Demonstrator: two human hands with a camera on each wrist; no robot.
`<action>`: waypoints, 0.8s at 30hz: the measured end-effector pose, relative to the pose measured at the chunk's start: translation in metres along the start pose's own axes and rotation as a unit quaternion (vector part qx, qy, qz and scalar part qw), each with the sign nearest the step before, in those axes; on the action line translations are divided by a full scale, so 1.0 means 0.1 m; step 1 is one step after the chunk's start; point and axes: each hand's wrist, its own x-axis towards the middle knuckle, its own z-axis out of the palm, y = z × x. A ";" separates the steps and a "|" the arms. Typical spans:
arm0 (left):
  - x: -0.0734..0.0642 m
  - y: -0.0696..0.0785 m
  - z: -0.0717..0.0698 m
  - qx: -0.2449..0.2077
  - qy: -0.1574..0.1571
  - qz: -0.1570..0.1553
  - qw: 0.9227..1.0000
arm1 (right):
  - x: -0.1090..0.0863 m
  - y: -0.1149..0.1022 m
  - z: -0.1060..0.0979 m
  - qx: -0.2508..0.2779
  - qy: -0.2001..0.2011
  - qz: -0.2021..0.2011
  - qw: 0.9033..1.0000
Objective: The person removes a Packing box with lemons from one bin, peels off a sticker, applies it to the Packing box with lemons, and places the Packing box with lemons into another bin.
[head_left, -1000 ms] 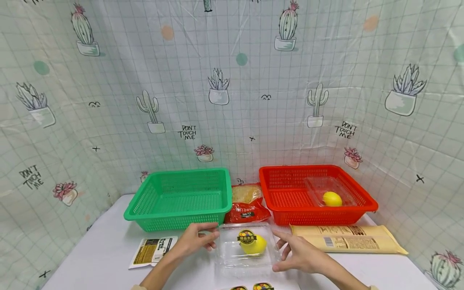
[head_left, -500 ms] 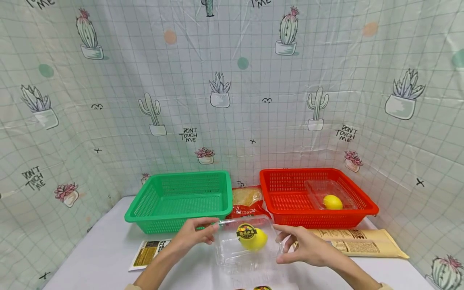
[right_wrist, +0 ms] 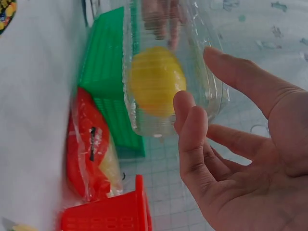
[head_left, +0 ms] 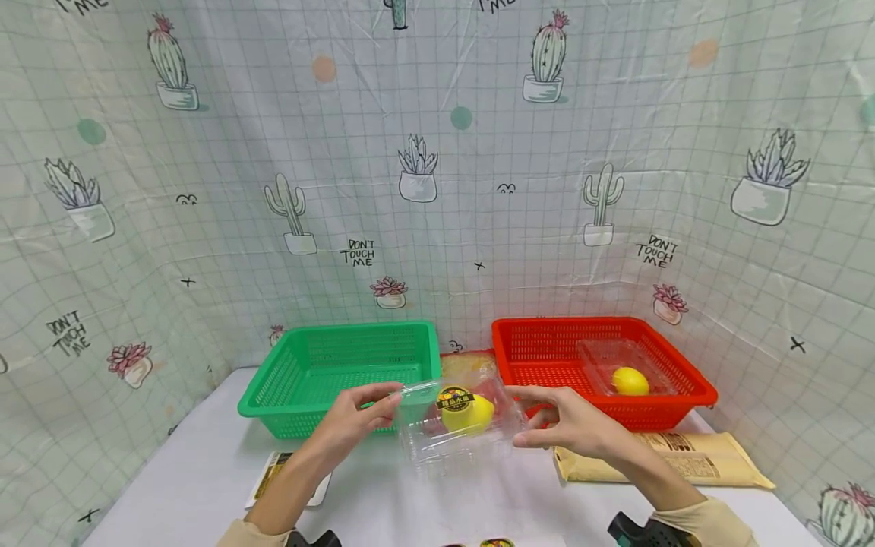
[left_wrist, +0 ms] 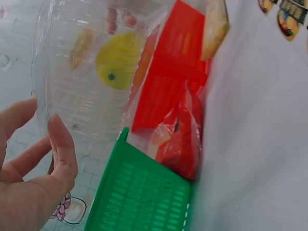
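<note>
A clear plastic clamshell box (head_left: 444,453) with a yellow lemon (head_left: 478,414) inside is held up above the table, its near side tilted down. A dark fruit label (head_left: 454,399) sticks to its lid. My left hand (head_left: 350,422) pinches the left edge between thumb and fingers. On the right edge, my right hand (head_left: 566,419) grips with thumb and fingers. In the left wrist view, fingertips of the left hand (left_wrist: 41,168) meet the box's rim; the right wrist view has the lemon (right_wrist: 156,79) near the right hand's fingers (right_wrist: 192,139).
A green basket (head_left: 342,427) stands back left. The red basket (head_left: 656,420) at back right holds another clear box with a lemon (head_left: 630,381). Between them lies a red food packet (right_wrist: 89,144). A long beige packet (head_left: 724,456) lies right, a small pouch (head_left: 317,492) left. More fruit labels (head_left: 497,543) show at the front edge.
Both hands have lifted the clamshell box with its lemon off the table and moved it up and slightly left, toward the baskets. The box has tilted.
</note>
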 end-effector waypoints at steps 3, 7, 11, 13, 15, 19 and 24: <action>0.03 0.03 -0.01 -0.020 0.023 -0.007 1.000 | 0.07 -0.02 -0.02 0.010 0.004 0.000 1.000; 0.06 0.07 -0.04 -0.058 0.049 -0.011 0.997 | 0.20 -0.03 -0.04 0.006 0.011 0.011 1.000; 0.10 0.10 -0.12 -0.075 0.049 -0.006 0.996 | 0.36 -0.03 -0.06 0.007 0.014 0.016 1.000; 0.12 0.11 -0.16 -0.079 0.049 -0.004 0.996 | 0.43 -0.03 -0.07 0.014 0.015 0.020 1.000; 0.14 0.12 -0.20 -0.081 0.050 -0.002 0.995 | 0.51 -0.02 -0.07 0.023 0.014 0.024 0.999; 0.17 0.15 -0.29 -0.089 0.056 -0.006 0.994 | 0.68 -0.01 -0.06 0.041 0.023 0.043 0.998; 0.20 0.17 -0.40 -0.085 0.066 -0.011 0.994 | 0.91 0.03 -0.01 0.063 0.053 0.046 0.996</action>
